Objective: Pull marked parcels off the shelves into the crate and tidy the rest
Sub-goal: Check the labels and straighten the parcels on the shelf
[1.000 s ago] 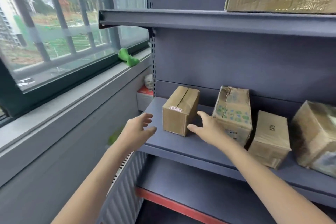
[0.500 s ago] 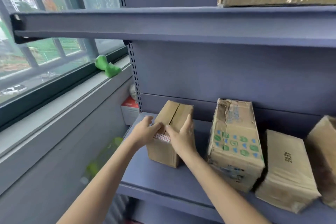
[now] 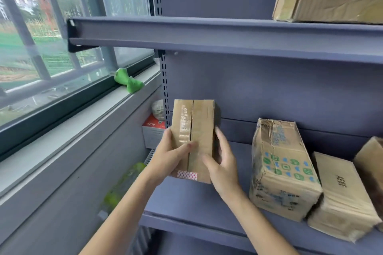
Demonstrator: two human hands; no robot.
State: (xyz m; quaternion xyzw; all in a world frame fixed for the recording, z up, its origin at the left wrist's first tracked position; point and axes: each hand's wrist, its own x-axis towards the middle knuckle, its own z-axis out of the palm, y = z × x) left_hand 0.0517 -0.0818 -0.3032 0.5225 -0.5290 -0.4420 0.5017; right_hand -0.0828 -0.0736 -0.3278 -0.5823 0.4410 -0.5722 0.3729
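Green plush toy (image 3: 129, 81) on the windowsill (image 3: 87, 118), red-and-white carton (image 3: 153, 132) beside the shelving.

Bright daylight from the window (image 3: 62, 37); edges bend, slight blur.

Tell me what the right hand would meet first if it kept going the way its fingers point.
The right hand points up and back along the held box; past the box it would likely meet the shelf's back panel, though depth is unclear.

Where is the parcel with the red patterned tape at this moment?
In the head view the taped parcel sits centre-left, held between the left hand and right hand over the shelf's left end, left of the green-printed box.
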